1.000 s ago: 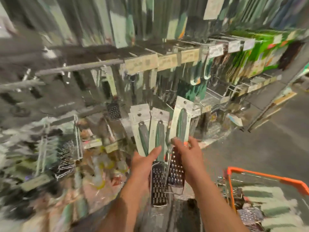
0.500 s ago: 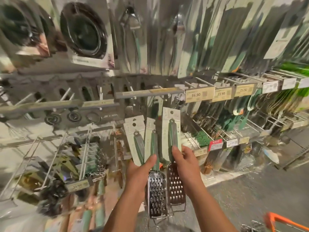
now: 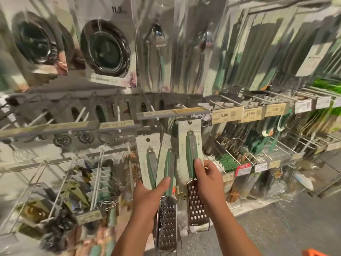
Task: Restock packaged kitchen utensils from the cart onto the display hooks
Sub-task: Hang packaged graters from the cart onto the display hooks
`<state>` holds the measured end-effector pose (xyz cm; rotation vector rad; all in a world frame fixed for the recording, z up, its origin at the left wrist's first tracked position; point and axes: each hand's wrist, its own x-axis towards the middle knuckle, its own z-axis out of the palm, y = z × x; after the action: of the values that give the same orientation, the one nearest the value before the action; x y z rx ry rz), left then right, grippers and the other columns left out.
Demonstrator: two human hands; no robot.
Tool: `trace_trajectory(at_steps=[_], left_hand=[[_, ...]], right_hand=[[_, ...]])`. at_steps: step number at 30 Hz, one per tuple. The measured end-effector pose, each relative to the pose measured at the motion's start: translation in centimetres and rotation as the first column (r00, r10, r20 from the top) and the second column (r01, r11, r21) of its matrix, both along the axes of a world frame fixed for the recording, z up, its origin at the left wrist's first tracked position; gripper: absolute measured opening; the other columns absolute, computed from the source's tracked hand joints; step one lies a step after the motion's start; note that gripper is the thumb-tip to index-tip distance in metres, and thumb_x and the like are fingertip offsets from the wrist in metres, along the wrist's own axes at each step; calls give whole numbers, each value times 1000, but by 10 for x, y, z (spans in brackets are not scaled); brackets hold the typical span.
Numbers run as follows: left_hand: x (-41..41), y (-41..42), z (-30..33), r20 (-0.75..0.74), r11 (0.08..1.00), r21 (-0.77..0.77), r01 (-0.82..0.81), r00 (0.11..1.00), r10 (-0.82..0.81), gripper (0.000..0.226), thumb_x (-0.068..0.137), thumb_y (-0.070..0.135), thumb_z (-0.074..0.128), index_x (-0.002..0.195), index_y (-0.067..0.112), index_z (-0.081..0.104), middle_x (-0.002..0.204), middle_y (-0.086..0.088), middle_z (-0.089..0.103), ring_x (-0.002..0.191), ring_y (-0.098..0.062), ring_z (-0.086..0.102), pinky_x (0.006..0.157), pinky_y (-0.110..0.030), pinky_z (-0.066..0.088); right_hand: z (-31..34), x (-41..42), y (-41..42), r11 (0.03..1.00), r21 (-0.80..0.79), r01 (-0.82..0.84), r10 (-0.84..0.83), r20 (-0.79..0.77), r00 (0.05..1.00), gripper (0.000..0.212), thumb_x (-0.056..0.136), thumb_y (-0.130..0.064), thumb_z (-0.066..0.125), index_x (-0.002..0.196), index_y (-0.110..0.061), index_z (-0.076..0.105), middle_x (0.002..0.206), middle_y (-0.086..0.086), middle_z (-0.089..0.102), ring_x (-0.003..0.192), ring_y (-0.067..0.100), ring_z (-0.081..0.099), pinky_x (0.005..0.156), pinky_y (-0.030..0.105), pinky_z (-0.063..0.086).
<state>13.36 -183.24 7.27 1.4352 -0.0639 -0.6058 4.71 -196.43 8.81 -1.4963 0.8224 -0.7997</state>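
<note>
right hand (image 3: 207, 179) pinching one carded grater (image 3: 191, 163), left hand (image 3: 147, 198) gripping seemingly two more graters (image 3: 162, 169)

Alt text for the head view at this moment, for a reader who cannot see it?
Right hand lifts one carded green-handled grater toward a display hook rail; left hand grips two more graters. Price tags hang to the right.

yellow price tag (image 3: 227, 114) on the hook rail is showing 36.90 | next yellow tag (image 3: 252, 113) is showing 23.90 | third yellow tag (image 3: 275, 109) is showing 15.90, blurred | hanging card (image 3: 118, 10) at top is showing 11.3
</note>
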Motion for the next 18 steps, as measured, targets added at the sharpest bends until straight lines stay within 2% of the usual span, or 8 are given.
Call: trace_trajectory(at_steps=[1, 3, 5, 8, 11, 14, 16, 18], left_hand=[[0, 0, -2, 5, 1000, -12, -9, 1000, 9, 72, 74, 45, 90, 133, 22, 54, 134, 8, 60, 116, -15, 59, 106, -36, 41], [-3, -1, -7, -14, 999, -34, -9, 1000, 8, 68, 80, 36, 87, 138, 22, 54, 133, 8, 61, 120, -17, 57, 103, -35, 39], [-7, -3, -1, -6, 999, -35, -26, 1000, 26, 63, 80, 36, 87, 134, 24, 56, 128, 9, 65, 118, -15, 59, 104, -35, 40], [-10, -7, 1, -20, 997, -57, -46, 999, 44, 43, 83, 29, 85, 119, 28, 61, 110, 15, 69, 102, -3, 61, 98, -31, 40], [-17, -10, 4, -17, 995, -71, -73, 997, 72, 48, 85, 28, 84, 126, 25, 61, 112, 17, 69, 107, -7, 62, 98, -31, 40], [-15, -10, -5, 1, 991, -65, -119, 993, 119, 58, 80, 32, 87, 131, 25, 62, 119, 11, 71, 115, -14, 63, 98, -32, 43], [-13, -10, -10, 20, 986, -58, -154, 988, 155, 68, 73, 41, 90, 133, 29, 61, 126, 8, 70, 119, -17, 64, 98, -34, 45], [-14, -11, -12, 28, 984, -47, -174, 984, 175, 88, 63, 52, 93, 139, 28, 55, 135, 5, 66, 126, -20, 60, 104, -38, 44]], right_hand=[[0, 1, -3, 1000, -9, 1, -1, -13, 1000, 44, 96, -57, 58, 95, -13, 65, 83, 20, 65, 69, 15, 55, 69, 39, 48], [1, 2, -9, 1000, -18, -11, 11, -27, 1000, 44, 100, -52, 58, 94, -8, 62, 74, 7, 57, 64, 12, 49, 66, 36, 43], [1, 7, -18, 999, -36, -18, 16, -72, 997, 45, 100, -53, 57, 96, -8, 62, 75, 1, 59, 67, 13, 52, 66, 35, 44], [3, 22, -34, 996, -89, -21, 4, -192, 981, 52, 97, -63, 54, 110, -14, 65, 86, -2, 68, 78, 18, 63, 76, 41, 53], [13, 30, -43, 990, -122, -66, 28, -294, 955, 62, 98, -62, 52, 138, -15, 54, 120, -1, 66, 105, 19, 62, 92, 40, 51], [18, 34, -46, 991, -17, -134, 125, -255, 959, 74, 99, -57, 55, 158, -18, 32, 156, 6, 46, 136, 27, 50, 110, 49, 44], [17, 30, -40, 981, 69, -183, 193, -200, 960, 70, 98, -55, 59, 155, -20, 38, 155, 5, 48, 137, 28, 51, 113, 51, 43], [11, 24, -30, 961, 134, -241, 261, -158, 952, 47, 99, -50, 62, 133, -19, 60, 135, 2, 65, 118, 23, 63, 105, 51, 51]])
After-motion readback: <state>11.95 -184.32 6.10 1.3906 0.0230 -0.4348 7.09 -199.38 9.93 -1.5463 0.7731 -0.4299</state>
